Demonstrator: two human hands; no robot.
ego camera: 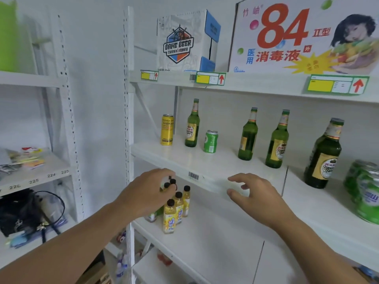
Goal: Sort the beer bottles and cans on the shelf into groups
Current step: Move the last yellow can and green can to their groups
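On the white middle shelf (184, 158) stand a tall yellow can (167, 129), a green beer bottle (192, 124), a short green can (210, 141), two more green bottles (247, 136) (277, 141) and a larger green bottle (323, 155). Green cans (365, 191) crowd the far right edge. My left hand (147, 193) hovers below the shelf's front lip, fingers curled and empty, in front of small yellow drink bottles. My right hand (256, 193) is spread open just before the shelf edge, holding nothing.
Small yellow drink bottles (170, 216) with black caps stand on the lower shelf. The top shelf carries a beer carton (184, 42) and a large disinfectant box (303, 35). A second white rack (37, 175) at left holds papers and a black bag (20, 212).
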